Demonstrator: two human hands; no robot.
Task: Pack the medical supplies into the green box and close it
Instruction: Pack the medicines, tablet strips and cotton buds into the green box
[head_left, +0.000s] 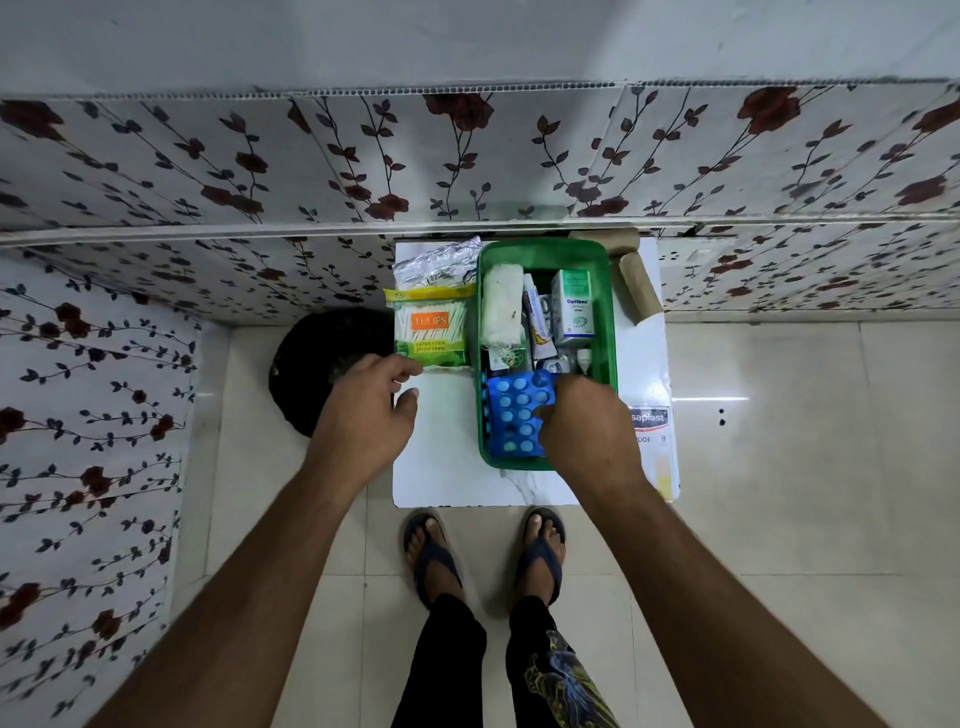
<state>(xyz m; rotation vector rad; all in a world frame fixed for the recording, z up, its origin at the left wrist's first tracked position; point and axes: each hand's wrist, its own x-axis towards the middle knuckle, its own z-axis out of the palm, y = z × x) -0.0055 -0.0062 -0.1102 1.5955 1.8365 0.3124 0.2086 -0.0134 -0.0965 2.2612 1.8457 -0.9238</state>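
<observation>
The open green box stands on a small white table. Inside it lie a white gauze roll, an Optibex carton, tubes and small bottles. My right hand grips a blue blister pack at the box's near end. To the left of the box lies a yellow-green pack of cotton swabs; my left hand hovers just below it with fingers apart, holding nothing. A silver foil pack lies behind the swabs. A plaster box sits right of the green box, partly hidden by my right hand.
Two brown paper rolls lie at the table's far right corner. A black round object sits on the floor left of the table. Flowered wall panels close in the back and left. My sandalled feet stand on tiles just before the table.
</observation>
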